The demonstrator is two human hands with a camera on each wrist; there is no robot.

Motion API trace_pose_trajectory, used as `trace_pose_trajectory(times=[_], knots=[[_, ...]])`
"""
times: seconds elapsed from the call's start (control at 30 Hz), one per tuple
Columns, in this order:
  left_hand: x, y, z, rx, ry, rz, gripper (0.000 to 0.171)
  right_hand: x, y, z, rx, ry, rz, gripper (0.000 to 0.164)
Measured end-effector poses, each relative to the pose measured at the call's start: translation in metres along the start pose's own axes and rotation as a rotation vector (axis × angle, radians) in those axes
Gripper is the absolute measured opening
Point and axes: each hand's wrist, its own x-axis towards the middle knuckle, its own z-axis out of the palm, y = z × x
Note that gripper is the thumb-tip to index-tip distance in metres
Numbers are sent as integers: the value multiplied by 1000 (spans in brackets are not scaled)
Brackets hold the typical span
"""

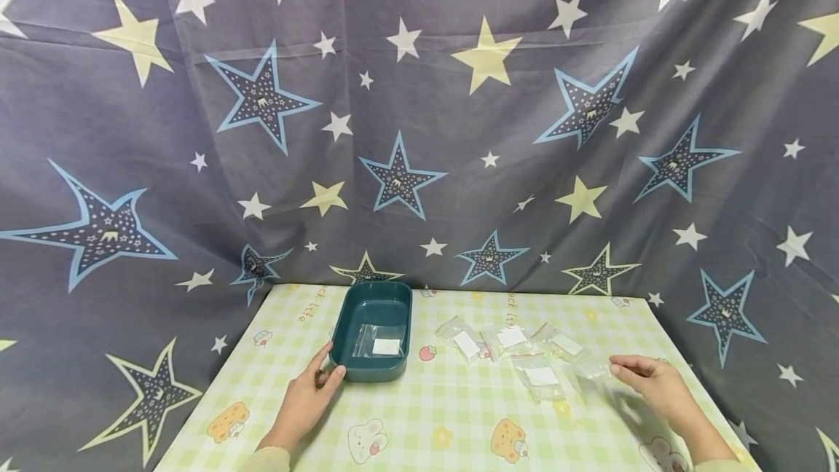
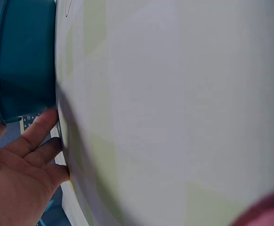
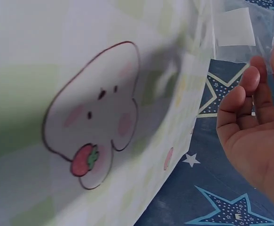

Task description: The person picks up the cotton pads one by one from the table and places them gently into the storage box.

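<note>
My left hand (image 1: 304, 399) holds the near left corner of a dark teal plastic box (image 1: 370, 370), thumb at the front and fingers along the left side. Inside the box lies a clear zip bag with a white label (image 1: 386, 347). Between the thumb and fingertips of my right hand (image 1: 655, 384), another clear zip bag (image 3: 263, 23) is pinched by its edge, above the table's right side. The right wrist view shows a white label (image 3: 236, 27) in that bag. Just left of this hand, several similar bags lie loosely grouped, among them one bag (image 1: 539, 377) nearest the front.
A green-and-white checked cloth (image 1: 419, 414) with cartoon prints covers the table. Behind it hangs a dark grey curtain (image 1: 419, 239) patterned with stars. The box stands at the left of the table, the loose bags right of centre.
</note>
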Motion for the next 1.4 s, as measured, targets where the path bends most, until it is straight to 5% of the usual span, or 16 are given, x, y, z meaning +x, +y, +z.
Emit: trace_pose_trajectory(times=[0.3, 0.77, 0.97, 1.4], knots=[[1, -2, 2, -7, 9, 1, 75, -1, -10, -2, 88, 80, -46, 58], [-1, 0, 1, -1, 12, 4, 75, 6, -25, -3, 239, 82, -89, 56], [-2, 0, 2, -4, 13, 4, 75, 9, -29, 1, 329, 85, -102, 40], [-3, 2, 0, -4, 19, 7, 74, 14, -40, 2, 378, 86, -132, 48]])
